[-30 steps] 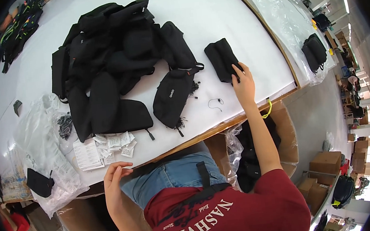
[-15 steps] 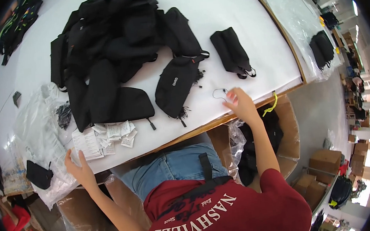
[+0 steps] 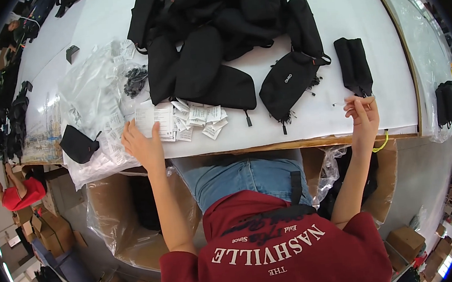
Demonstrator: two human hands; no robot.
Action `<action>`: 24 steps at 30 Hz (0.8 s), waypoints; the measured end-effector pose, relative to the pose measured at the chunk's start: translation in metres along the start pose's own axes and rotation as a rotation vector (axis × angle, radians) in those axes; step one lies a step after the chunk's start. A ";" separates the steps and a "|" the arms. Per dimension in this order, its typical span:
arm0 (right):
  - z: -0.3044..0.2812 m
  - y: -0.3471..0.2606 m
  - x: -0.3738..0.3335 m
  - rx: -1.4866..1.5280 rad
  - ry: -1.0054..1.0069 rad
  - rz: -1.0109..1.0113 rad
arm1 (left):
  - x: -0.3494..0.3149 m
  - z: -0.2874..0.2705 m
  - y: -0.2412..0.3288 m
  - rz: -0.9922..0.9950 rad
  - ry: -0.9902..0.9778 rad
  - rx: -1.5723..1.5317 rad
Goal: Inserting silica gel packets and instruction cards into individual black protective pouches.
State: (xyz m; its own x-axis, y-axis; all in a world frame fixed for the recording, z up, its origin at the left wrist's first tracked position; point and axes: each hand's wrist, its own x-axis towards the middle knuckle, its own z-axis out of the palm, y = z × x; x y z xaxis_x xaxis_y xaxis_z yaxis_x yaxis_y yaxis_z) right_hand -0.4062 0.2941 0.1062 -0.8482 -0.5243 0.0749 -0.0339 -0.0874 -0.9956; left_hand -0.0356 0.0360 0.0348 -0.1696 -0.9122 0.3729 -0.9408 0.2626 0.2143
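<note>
My left hand (image 3: pixel 145 144) is open at the near-left edge of the white table, fingers spread against the stack of white printed slips (image 3: pixel 157 115). More folded white labels (image 3: pixel 202 116) lie loose to its right. My right hand (image 3: pixel 363 112) is closed in a pinch on a thin cord loop, blurred and mostly hidden at the fingertips. Just beyond that hand lies a black zip pouch (image 3: pixel 354 66). Another black pouch (image 3: pixel 286 86) rests between my hands, with small dark cord tags (image 3: pixel 287 117) sticking out from under it.
A big heap of black pouches (image 3: pixel 208 12) covers the far middle. Clear plastic bags (image 3: pixel 93 94) spread at left, with a bundle of black cords (image 3: pixel 136 81) and a small black pouch (image 3: pixel 79 144). Cartons (image 3: pixel 135 220) stand below the table's wooden edge (image 3: pixel 270 147). A person in red (image 3: pixel 24 193) is at far left.
The view has turned, so the table's contents appear farther right. My left hand has come to the printed slips. My right hand still pinches the cord and is now nearer the right-hand pouch.
</note>
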 end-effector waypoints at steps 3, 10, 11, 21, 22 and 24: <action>0.006 -0.011 -0.005 0.161 -0.146 0.086 | 0.013 -0.010 -0.009 -0.153 -0.294 -0.115; 0.044 -0.015 -0.022 0.173 -0.112 0.123 | -0.002 -0.048 0.016 -0.264 -0.183 -0.535; 0.047 -0.018 -0.025 0.134 -0.139 0.135 | -0.010 -0.061 0.043 -0.291 -0.204 -0.762; 0.091 -0.020 -0.063 0.141 -0.444 0.246 | -0.063 -0.069 0.143 -0.185 -0.805 -1.349; 0.093 -0.018 -0.066 0.105 -0.498 0.231 | -0.066 -0.066 0.145 -0.172 -0.804 -1.401; 0.096 -0.011 -0.069 0.120 -0.503 0.237 | -0.067 -0.065 0.152 -0.106 -0.755 -1.352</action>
State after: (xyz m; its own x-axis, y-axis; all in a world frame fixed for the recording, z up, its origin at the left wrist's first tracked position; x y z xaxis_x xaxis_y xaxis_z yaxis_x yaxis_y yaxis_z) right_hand -0.2968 0.2493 0.1172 -0.4683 -0.8775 -0.1033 0.2125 0.0016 -0.9772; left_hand -0.1477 0.1571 0.1014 -0.6158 -0.7766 -0.1327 -0.0719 -0.1123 0.9911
